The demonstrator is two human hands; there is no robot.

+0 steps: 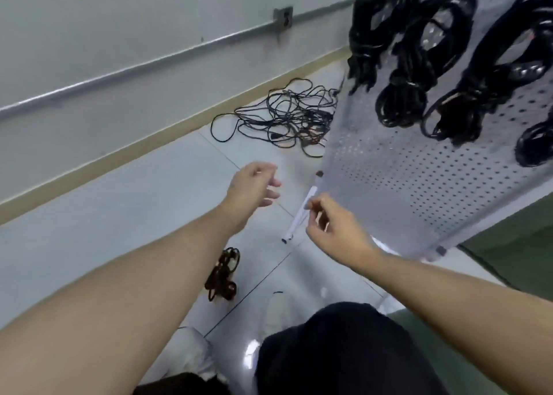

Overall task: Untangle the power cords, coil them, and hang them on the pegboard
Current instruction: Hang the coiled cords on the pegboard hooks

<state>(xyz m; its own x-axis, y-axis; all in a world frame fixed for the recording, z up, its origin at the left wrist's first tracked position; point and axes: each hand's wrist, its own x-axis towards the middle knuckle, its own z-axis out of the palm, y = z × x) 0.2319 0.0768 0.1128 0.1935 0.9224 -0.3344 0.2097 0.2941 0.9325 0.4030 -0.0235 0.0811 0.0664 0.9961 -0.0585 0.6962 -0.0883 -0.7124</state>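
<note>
A tangle of black power cords (pixel 287 116) lies on the floor by the wall, left of the white pegboard (pixel 398 167). Several coiled black cords (pixel 416 65) hang on the pegboard at the upper right. One coiled dark cord (pixel 223 275) lies on the floor near my feet. My left hand (pixel 254 188) hovers over the floor with loosely spread fingers, holding nothing. My right hand (pixel 332 224) is by the pegboard's lower left edge, fingers loosely curled, holding nothing that I can see.
A white tube-like leg (pixel 299 215) of the pegboard stand slants down to the floor between my hands. A metal conduit (pixel 149 62) and an outlet box (pixel 282 17) run along the wall. My white shoes (pixel 278 311) stand on the tiled floor.
</note>
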